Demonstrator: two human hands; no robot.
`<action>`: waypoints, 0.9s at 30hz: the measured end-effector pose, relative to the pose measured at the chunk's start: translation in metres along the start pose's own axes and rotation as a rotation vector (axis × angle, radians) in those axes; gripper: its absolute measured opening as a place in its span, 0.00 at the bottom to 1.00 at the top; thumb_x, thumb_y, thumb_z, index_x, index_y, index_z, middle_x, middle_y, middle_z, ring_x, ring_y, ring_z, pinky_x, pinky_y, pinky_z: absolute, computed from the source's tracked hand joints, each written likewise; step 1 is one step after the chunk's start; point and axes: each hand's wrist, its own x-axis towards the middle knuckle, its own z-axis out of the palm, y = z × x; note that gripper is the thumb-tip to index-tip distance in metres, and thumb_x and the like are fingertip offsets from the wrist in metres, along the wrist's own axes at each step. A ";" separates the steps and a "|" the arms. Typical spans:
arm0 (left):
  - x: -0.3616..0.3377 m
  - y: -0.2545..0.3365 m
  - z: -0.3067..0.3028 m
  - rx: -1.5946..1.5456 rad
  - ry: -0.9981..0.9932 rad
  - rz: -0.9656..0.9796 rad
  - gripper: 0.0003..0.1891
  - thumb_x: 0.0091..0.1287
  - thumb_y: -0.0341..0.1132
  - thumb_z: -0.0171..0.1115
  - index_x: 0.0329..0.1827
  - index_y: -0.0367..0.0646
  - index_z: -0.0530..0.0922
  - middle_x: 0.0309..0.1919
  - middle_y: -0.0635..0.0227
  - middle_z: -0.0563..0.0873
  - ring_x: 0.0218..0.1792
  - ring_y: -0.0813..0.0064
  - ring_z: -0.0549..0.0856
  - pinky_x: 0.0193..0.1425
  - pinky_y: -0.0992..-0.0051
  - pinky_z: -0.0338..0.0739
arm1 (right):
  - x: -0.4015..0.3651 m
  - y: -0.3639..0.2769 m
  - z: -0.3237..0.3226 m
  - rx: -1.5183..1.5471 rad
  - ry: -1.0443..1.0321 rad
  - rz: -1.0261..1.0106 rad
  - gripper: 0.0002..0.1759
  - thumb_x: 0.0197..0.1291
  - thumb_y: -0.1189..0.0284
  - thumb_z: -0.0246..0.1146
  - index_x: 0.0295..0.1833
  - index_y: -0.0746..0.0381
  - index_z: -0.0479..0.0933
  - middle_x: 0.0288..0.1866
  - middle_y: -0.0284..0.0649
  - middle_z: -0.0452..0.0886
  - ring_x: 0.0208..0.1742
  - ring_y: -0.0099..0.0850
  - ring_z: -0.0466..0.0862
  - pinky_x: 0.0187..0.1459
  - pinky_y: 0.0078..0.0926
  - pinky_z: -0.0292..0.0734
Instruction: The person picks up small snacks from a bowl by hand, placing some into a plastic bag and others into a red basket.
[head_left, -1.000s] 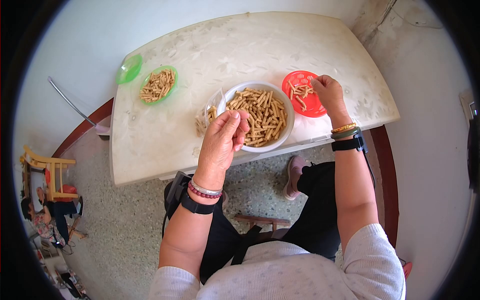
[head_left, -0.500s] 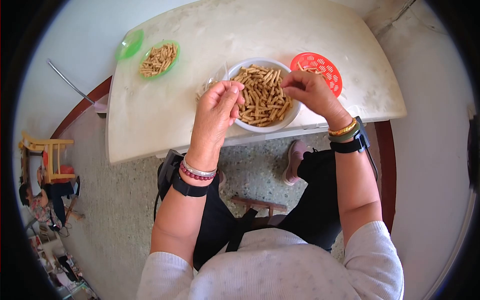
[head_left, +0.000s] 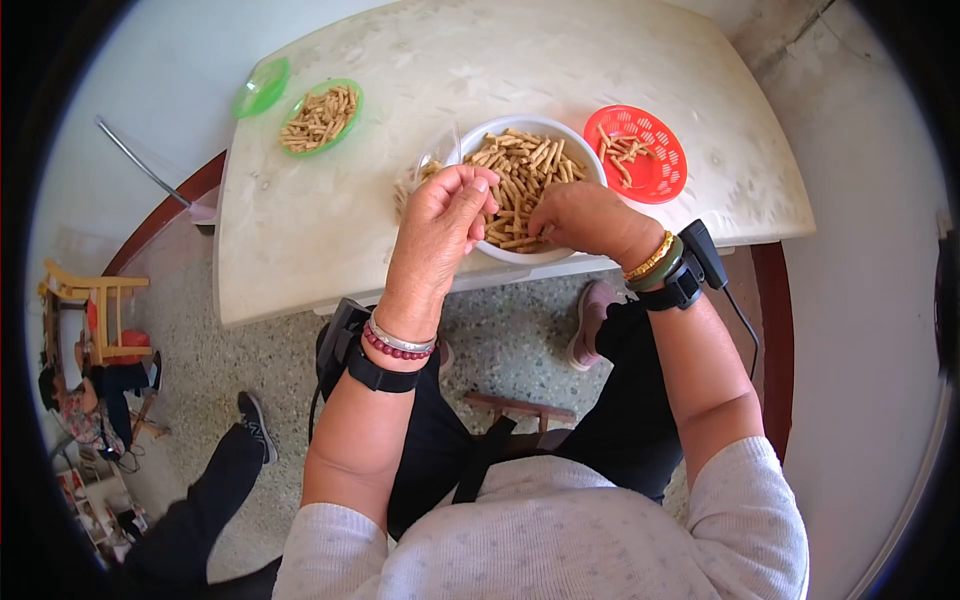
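A white bowl (head_left: 592, 160) full of short, light-brown stick snacks (head_left: 525, 165) stands at the table's near edge. My right hand (head_left: 590, 218) reaches over its right side, fingers bent together and tips down on the sticks. At the bowl's left rim my left hand (head_left: 440, 215) is raised, its thumb pressed to the curled fingers; what they hold, if anything, is hidden. Just behind it shows a clear plastic bag (head_left: 440, 148), with more sticks visible beside the hand. A red perforated plate (head_left: 665, 180) holding several sticks lies to the right of the bowl.
At the far left of the table (head_left: 400, 80) are a green plate (head_left: 356, 112) heaped with sticks and a green see-through dish (head_left: 262, 88). A wooden chair (head_left: 120, 285) and a seated person are at left. Another person's dark-trousered leg (head_left: 215, 490) shows on the floor.
My right hand has moved down and left, from beside the red plate into the bowl. My left hand stays almost in place. Another person's leg has come into view at lower left.
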 end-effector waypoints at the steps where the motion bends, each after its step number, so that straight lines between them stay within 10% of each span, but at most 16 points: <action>1: 0.000 0.001 -0.001 -0.004 0.004 -0.005 0.09 0.74 0.35 0.55 0.46 0.40 0.79 0.29 0.76 0.79 0.23 0.91 0.71 0.21 0.90 0.61 | 0.001 -0.002 -0.001 -0.027 -0.017 0.023 0.09 0.50 0.74 0.64 0.39 0.56 0.85 0.37 0.42 0.82 0.43 0.42 0.83 0.46 0.37 0.77; 15: 0.000 -0.001 -0.003 0.001 0.009 -0.016 0.08 0.74 0.35 0.55 0.46 0.41 0.79 0.28 0.76 0.79 0.22 0.91 0.71 0.21 0.90 0.62 | 0.008 0.010 0.005 0.143 0.231 -0.033 0.07 0.54 0.72 0.63 0.38 0.59 0.83 0.35 0.44 0.84 0.40 0.43 0.84 0.43 0.37 0.78; 19: 0.000 -0.003 0.002 0.077 0.000 -0.015 0.07 0.73 0.34 0.56 0.47 0.41 0.79 0.29 0.75 0.79 0.22 0.91 0.71 0.21 0.90 0.62 | 0.011 0.004 -0.002 0.563 0.286 0.041 0.08 0.64 0.73 0.60 0.43 0.66 0.80 0.34 0.34 0.82 0.37 0.22 0.78 0.42 0.22 0.74; 27: 0.005 -0.019 0.010 0.518 0.146 0.386 0.11 0.69 0.28 0.58 0.53 0.38 0.78 0.30 0.74 0.80 0.23 0.87 0.74 0.28 0.84 0.70 | 0.007 -0.021 -0.007 0.766 0.424 0.164 0.08 0.64 0.75 0.61 0.46 0.66 0.79 0.31 0.38 0.82 0.35 0.25 0.81 0.38 0.23 0.76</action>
